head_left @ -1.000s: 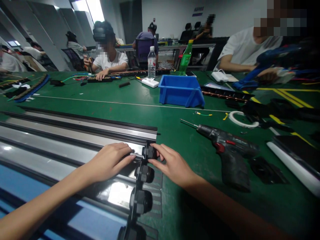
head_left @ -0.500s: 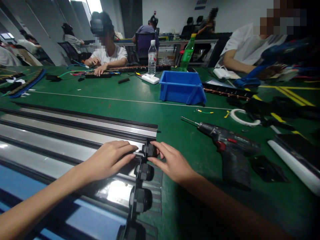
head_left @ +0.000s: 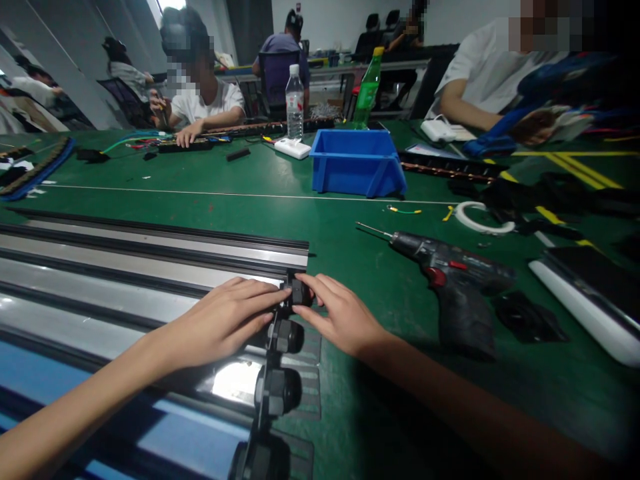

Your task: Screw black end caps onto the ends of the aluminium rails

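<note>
A row of black cable glands (head_left: 281,391) with hexagonal nuts runs along the right end of several long silver metal profiles (head_left: 145,288). At the far gland (head_left: 299,293), my right hand (head_left: 347,317) is closed from the right, its thumb and fingers around the nut. My left hand (head_left: 225,320) lies over the profile's end with its fingers stretched out. Its index fingertip touches the base of that same gland, and its thumb rests lower, apart from the index. The undersides of my left fingers are hidden.
A black cordless drill (head_left: 455,280) lies to the right, its bit pointing left. Behind stand a blue bin (head_left: 357,167), a water bottle (head_left: 295,107) and a green bottle (head_left: 367,93). White tape (head_left: 483,219) lies farther right. Co-workers sit across the green table (head_left: 200,203).
My left index finger has slid right onto the base of the far gland. My right hand keeps its grip there. The view has shifted slightly, and a co-worker across has raised one hand.
</note>
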`<state>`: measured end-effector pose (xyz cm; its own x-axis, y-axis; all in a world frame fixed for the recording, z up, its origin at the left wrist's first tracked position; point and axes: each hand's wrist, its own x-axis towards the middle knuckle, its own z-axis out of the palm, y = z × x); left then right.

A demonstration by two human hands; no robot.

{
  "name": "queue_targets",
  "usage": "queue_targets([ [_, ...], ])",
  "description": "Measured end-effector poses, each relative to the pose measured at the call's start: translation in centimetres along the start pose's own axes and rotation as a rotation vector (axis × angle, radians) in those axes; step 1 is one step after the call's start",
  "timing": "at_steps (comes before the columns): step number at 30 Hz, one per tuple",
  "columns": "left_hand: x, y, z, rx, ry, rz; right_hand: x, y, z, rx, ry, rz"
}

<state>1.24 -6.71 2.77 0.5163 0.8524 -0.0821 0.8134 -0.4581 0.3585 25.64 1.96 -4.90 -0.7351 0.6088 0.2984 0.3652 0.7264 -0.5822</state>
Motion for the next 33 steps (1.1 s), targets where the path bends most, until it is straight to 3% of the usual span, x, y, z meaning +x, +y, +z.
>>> queue_targets([
  [14, -0.1, 0.0, 0.5, -0.031, 0.041, -0.027, 0.0, -0.3, 0.2, -0.074, 0.009, 0.000],
  [18, -0.1, 0.4, 0.5, -0.057, 0.082, -0.181, 0.0, -0.6, 0.2, -0.101, 0.010, 0.011],
  [21, 0.0, 0.7, 0.5, 0.028, 0.049, -0.284, 0.0, -0.8, 0.1, -0.118, 0.011, 0.019],
  [33, 0.0, 0.5, 0.6, -0.058, 0.103, -0.192, 0.2, -1.5, 0.3, -0.161, -0.005, 0.034],
])
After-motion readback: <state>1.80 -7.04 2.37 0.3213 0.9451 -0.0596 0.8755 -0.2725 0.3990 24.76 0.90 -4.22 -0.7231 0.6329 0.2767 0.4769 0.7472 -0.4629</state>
